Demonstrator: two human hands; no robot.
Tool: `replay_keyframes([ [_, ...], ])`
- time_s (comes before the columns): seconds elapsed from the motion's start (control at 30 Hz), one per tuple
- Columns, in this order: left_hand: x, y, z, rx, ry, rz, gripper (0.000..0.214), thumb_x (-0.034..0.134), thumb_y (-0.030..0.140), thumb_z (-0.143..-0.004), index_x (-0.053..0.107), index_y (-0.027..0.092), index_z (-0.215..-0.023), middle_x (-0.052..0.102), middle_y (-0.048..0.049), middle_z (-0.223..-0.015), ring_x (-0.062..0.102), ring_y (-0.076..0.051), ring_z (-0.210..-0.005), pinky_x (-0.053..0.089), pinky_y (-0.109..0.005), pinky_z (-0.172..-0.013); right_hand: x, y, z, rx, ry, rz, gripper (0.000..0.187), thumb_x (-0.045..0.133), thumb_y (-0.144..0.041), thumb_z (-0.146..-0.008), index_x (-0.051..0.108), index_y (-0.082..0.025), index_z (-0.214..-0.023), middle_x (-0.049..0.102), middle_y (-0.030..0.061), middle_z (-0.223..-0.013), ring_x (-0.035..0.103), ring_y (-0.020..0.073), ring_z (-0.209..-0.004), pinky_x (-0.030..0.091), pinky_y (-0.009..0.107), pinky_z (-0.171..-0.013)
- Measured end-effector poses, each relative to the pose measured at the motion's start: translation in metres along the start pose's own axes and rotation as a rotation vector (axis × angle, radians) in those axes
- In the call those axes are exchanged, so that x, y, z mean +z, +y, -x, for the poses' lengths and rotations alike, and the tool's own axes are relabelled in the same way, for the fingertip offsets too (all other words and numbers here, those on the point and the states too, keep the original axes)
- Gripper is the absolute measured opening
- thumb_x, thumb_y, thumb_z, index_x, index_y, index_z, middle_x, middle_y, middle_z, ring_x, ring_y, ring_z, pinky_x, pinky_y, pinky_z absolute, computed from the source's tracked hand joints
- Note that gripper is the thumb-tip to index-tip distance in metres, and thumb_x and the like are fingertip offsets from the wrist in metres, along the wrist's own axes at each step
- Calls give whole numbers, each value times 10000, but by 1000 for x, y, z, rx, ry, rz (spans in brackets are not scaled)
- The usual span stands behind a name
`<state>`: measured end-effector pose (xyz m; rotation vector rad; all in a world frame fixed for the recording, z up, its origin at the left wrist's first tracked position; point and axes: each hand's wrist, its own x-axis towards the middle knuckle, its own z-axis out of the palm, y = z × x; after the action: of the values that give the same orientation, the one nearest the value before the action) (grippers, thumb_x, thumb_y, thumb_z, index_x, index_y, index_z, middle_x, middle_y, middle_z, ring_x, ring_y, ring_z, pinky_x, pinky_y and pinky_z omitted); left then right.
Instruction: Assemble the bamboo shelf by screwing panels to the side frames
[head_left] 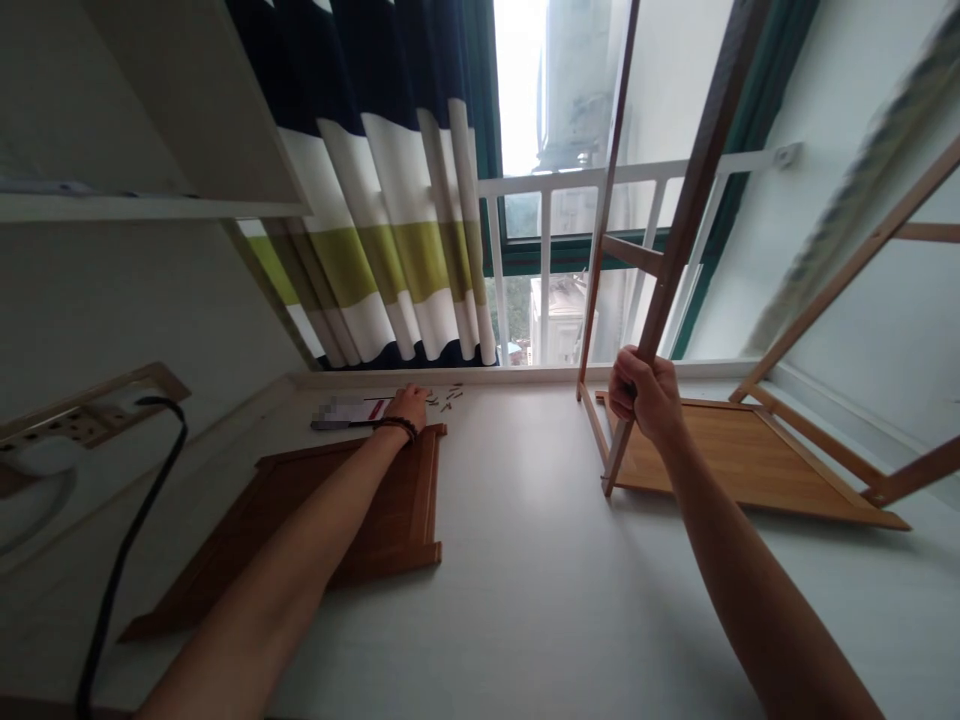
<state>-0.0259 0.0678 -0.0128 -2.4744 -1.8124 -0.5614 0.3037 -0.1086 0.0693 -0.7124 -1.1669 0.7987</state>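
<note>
My right hand is closed around a brown wooden leg of an upturned furniture frame, which stands tilted on the white floor over a wooden panel. My left hand reaches far forward across a flat brown wooden panel. It rests at a scatter of small screws and pegs near the window wall, beside a white and red paper sheet. Its fingers are bent down among the small parts, and I cannot make out whether they hold one. A dark bead bracelet circles the left wrist.
A striped curtain hangs at the back left beside a window with a white railing. A power strip with a black cable lies at the left. A white shelf juts out above it.
</note>
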Motion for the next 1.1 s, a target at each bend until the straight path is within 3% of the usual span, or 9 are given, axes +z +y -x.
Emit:
replay_keyframes([
  [0.13, 1, -21, -22, 26, -89, -48, 275, 536, 105, -701, 659, 170, -938, 620, -134, -1067, 535, -327, -999, 401, -483, -883, 0, 0, 0, 8, -50, -13, 393, 584, -385, -798, 353, -204, -537, 346, -82, -371, 267, 42, -276, 204, 171, -259],
  [0.4, 18, -22, -43, 20, -142, -70, 186, 476, 183, -782, 647, 122, -740, 649, -197, -914, 561, -376, -991, 377, -542, -850, 0, 1, -2, 3, -59, 1, 371, 567, -370, -816, 358, -201, -560, 337, -90, -391, 252, 38, -286, 213, 164, -260],
  [0.6, 22, -24, -50, 50, -130, -57, 143, 510, 105, -762, 559, 122, -629, 630, -123, -757, 523, -343, -1044, 325, -505, -927, -1, 2, -4, 17, -78, 13, 375, 565, -392, -816, 356, -202, -570, 346, -94, -387, 256, 36, -284, 225, 157, -256],
  [0.83, 22, -14, -52, 106, -59, -9, 210, 449, 21, -772, 443, 142, -600, 556, -38, -664, 534, -266, -1013, 325, -369, -938, -3, 2, -4, 2, -65, 30, 408, 565, -420, -807, 328, -204, -555, 343, -95, -374, 272, 34, -276, 230, 154, -251],
  [0.97, 3, 7, -50, 117, 22, 12, 106, 413, 86, -815, 485, 116, -743, 540, -22, -754, 495, -290, -1073, 301, -401, -967, -5, 1, -6, -15, -47, 19, 415, 569, -430, -798, 320, -206, -552, 340, -101, -368, 265, 30, -268, 229, 152, -245],
  [1.1, -24, 65, -32, 69, 134, 261, 64, 510, 220, -786, 540, 164, -782, 599, -20, -785, 563, -230, -951, 389, -321, -900, -7, 1, -7, -33, -27, 18, 409, 570, -424, -797, 324, -208, -551, 350, -106, -361, 275, 30, -251, 234, 155, -233],
])
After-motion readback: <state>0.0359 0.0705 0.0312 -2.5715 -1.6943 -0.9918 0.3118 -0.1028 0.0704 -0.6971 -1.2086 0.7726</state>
